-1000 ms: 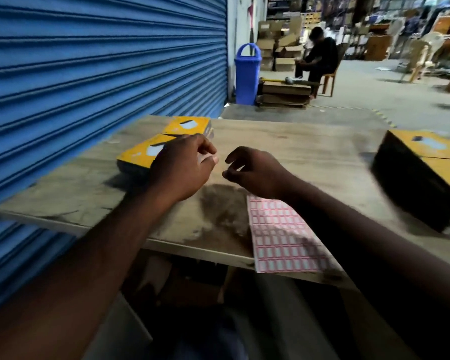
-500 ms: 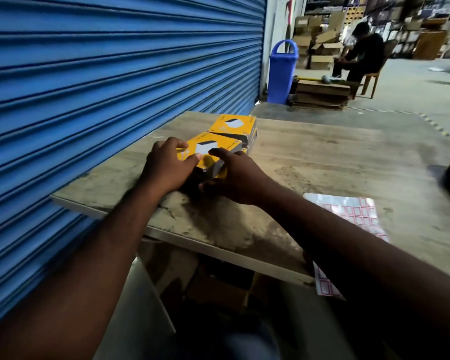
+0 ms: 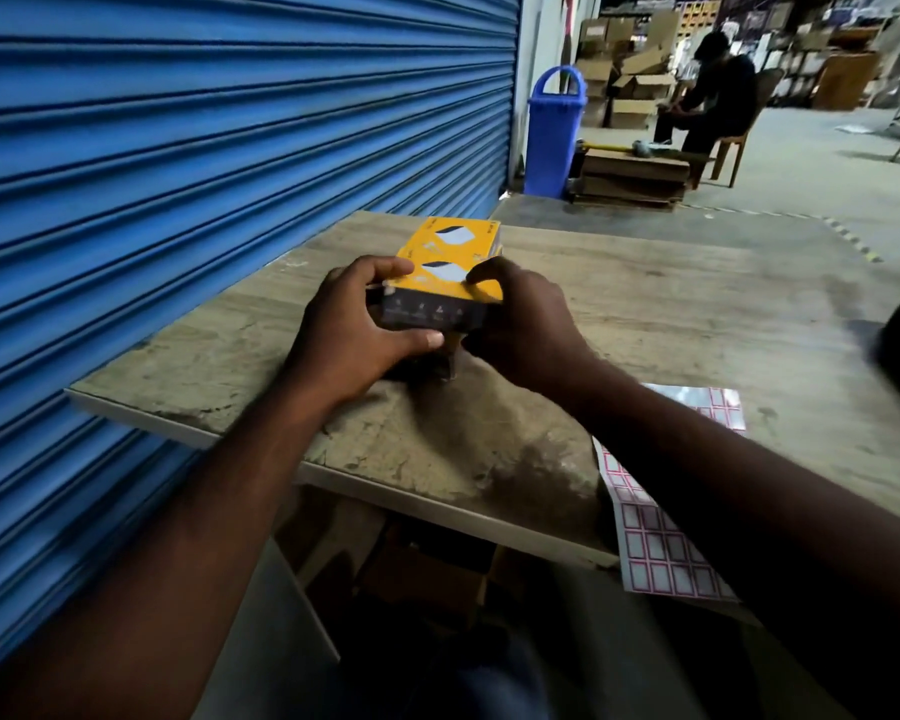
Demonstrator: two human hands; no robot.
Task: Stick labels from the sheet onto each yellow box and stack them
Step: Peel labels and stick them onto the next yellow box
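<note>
Yellow box gripped at both ends, left hand and right hand curled round it, tilted just above table, close before second box. Likely hazards: slipping from a lopsided hold, or landing askew and nudging its neighbour.

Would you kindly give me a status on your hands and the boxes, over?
Left hand, right hand both gripping near yellow box. Far yellow box directly behind it. Label sheet at table edge, not in the way.
</note>
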